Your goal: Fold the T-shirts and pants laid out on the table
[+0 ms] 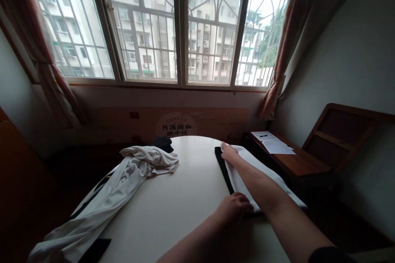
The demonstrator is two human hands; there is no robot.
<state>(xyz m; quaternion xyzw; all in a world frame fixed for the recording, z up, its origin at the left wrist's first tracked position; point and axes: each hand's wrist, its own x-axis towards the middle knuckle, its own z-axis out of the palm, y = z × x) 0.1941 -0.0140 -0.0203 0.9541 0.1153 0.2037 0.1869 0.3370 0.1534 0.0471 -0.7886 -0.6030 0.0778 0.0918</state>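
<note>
A folded white garment [268,172] lies on the right side of the round white table [188,205], on top of black cloth [222,168] that shows along its left edge. My right hand [230,152] reaches across to the far left corner of the white garment, fingers closed on its edge. At the near left corner, my left hand [236,206] has its fingers curled over the edge of the same garment. Its fingertips are partly hidden. My right forearm covers part of the white cloth.
A crumpled light grey garment [132,181] runs down the table's left side, with dark cloth [163,144] behind it. To the right stands a wooden chair [308,162] with papers [274,144] on its seat. Barred windows [182,28] and a printed panel [216,121] are beyond.
</note>
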